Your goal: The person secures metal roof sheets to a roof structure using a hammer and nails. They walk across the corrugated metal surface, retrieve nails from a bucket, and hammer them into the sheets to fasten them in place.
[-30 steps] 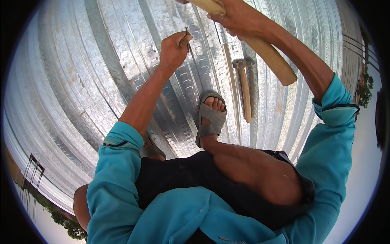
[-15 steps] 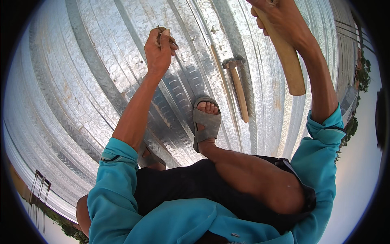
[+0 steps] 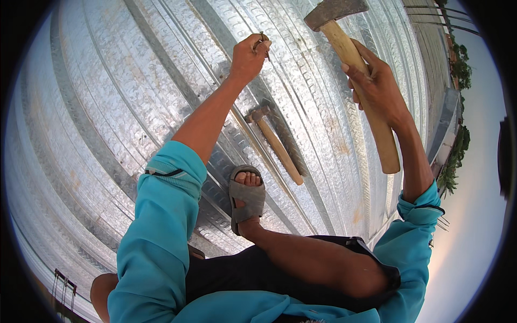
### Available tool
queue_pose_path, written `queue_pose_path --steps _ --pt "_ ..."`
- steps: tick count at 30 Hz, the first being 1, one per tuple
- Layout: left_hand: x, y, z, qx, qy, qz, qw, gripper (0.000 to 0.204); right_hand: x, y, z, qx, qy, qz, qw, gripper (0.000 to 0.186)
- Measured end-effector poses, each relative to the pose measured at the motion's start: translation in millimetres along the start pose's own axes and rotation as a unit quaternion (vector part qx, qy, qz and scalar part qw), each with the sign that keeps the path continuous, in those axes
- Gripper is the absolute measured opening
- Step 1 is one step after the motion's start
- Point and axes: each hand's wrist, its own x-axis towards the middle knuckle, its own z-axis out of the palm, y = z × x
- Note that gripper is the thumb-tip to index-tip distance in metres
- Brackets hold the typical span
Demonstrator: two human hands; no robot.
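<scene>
My left hand (image 3: 251, 57) is closed in a pinch around thin brown metal pieces that look like nails (image 3: 264, 41), one pointing down at the fingertips. My right hand (image 3: 378, 91) grips the wooden handle of a hatchet (image 3: 383, 144). The hatchet's dark, broad head (image 3: 335, 11) is raised at the top of the view, above the sheeting. Between my arms, a smaller hammer (image 3: 279, 149) with a rusty head lies on the ribbed metal sheets (image 3: 318, 102), touched by neither hand.
My sandalled foot (image 3: 247, 196) stands on the sheets just left of the hammer's handle. Raised ribs and seams run across the shiny surface. Thin rods (image 3: 63, 282) stand up at the lower left edge. Trees (image 3: 461, 67) and sky show beyond the right edge.
The view has shifted. My left hand has moved right and away from me, still pinching its pieces. The hatchet's head, out of view before, now shows. The hammer lies as before.
</scene>
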Motion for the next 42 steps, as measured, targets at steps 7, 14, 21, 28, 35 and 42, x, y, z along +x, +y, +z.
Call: queue_pose_path --steps 7,14,21,28,35,42 --pt "7.4 -12.6 26.5 0.064 0.027 0.011 0.998 0.017 36.7 14.9 8.1 -0.069 -0.042 -0.054 0.995 0.058" --pt "5.3 -3.2 32.0 0.08 0.05 0.013 0.995 0.021 96.3 0.7 5.8 -0.143 -0.053 -0.12 0.981 0.058" --pt "5.2 -6.3 27.6 0.083 0.071 0.003 0.994 0.021 120.2 -69.2 -8.5 -0.145 -0.044 -0.17 0.974 0.06" --pt "6.1 -4.5 46.5 0.091 0.102 0.058 0.989 0.018 165.8 38.6 31.1 -0.308 -0.05 -0.359 0.88 0.044" --pt "1.2 -17.7 35.2 0.155 0.123 0.065 0.978 0.012 151.6 -78.6 8.3 -0.144 -0.033 -0.224 0.963 0.052" --pt "8.4 -20.8 39.4 0.135 0.152 0.07 0.977 0.012 175.0 -82.0 -5.9 -0.341 -0.228 -0.294 0.863 0.041"
